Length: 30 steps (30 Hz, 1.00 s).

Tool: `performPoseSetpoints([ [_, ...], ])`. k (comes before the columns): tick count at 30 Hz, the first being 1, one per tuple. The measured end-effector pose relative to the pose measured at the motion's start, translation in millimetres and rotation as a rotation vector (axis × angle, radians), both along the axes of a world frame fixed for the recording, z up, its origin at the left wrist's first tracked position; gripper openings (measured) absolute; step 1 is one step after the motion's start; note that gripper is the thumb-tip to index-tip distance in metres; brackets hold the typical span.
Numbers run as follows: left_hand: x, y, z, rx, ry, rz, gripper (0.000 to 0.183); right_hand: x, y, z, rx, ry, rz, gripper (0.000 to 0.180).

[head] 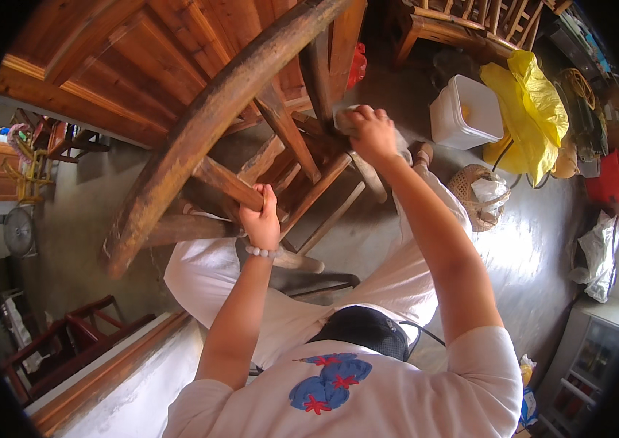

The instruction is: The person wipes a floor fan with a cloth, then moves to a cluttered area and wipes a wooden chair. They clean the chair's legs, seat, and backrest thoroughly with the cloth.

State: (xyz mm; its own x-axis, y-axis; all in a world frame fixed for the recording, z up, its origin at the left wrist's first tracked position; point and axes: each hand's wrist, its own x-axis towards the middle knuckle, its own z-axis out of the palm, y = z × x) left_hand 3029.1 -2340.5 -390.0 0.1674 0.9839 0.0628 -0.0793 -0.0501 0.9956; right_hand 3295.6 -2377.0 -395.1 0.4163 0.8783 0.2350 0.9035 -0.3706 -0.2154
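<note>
A worn wooden chair (216,117) with a curved top rail stands tilted between my legs. My left hand (261,216) is closed around one of its wooden spindles, below the curved rail. My right hand (372,134) presses a pale cloth (348,119) against the chair's right side, where a dark post meets the frame. Part of the cloth hangs beside the wrist. The chair's lower legs and rungs show between my knees, partly hidden by my left hand and the frame.
Wooden panelled doors (139,49) rise at the upper left. A white plastic bucket (465,112), a yellow plastic bag (539,109) and a woven basket (476,197) stand on the right. A low wall with a wooden ledge (107,372) is at the lower left, and a fan (18,231) beyond.
</note>
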Motion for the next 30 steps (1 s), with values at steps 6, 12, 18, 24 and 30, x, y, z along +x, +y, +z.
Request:
performPoseSetpoints([
  [6, 0.5, 12.6, -6.1, -0.033, -0.005, 0.067, 0.010, -75.4, 8.2, -36.7, -0.069, 0.007, -0.194, 0.030],
  [12, 3.0, 43.6, 6.5, -0.119, 0.000, 0.130, 0.008, -51.0, -22.3, -67.8, 0.379, 0.128, -0.122, 0.056],
  [18, 1.9, 62.7, 2.5, -0.137, -0.004, 0.140, 0.008, -35.8, -82.2, -184.2, 0.199, 0.389, -0.709, 0.053],
  [24, -0.8, 70.5, -6.2, -0.113, 0.015, 0.120, 0.014, -60.1, -30.1, -136.4, 0.226, 0.497, -0.814, 0.054],
  [30, -12.8, 97.0, -3.9, -0.131, 0.048, 0.080, 0.021, -71.3, -17.4, -114.8, 0.384, 0.444, -0.601, 0.061],
])
